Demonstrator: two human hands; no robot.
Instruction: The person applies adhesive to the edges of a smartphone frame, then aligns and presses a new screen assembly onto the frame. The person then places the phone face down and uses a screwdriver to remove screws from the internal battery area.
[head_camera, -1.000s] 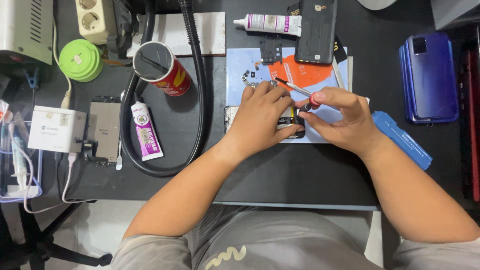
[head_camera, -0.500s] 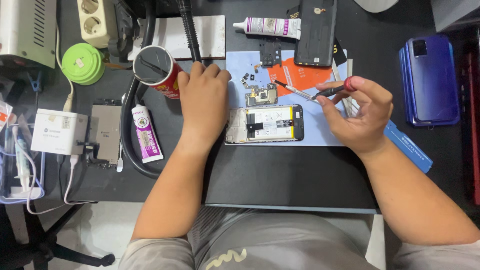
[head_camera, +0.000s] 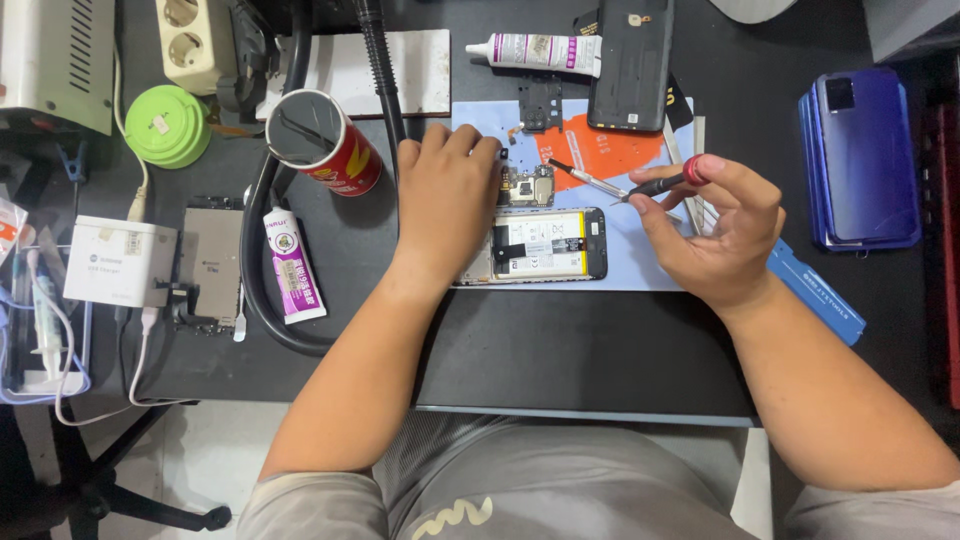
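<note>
An opened phone (head_camera: 545, 245) with a yellow-labelled battery lies on a blue mat (head_camera: 640, 255). Above it sits a small circuit board (head_camera: 530, 186). My left hand (head_camera: 445, 195) rests palm down on the mat's left edge, covering the phone's left end, fingertips beside the board; it holds nothing that I can see. My right hand (head_camera: 715, 225) grips a red-capped screwdriver (head_camera: 625, 186) whose tip points left, hovering near the board.
A red can (head_camera: 325, 143), a white glue tube (head_camera: 292, 265) and a black hose (head_camera: 255, 250) lie left. A black phone back cover (head_camera: 630, 65) and another tube (head_camera: 535, 50) sit behind. Blue phone covers (head_camera: 860, 160) stack at right, a blue tool (head_camera: 815, 290) beside.
My left hand came back from the can to the phone's left end. My right hand shifted slightly, screwdriver still lifted above the mat.
</note>
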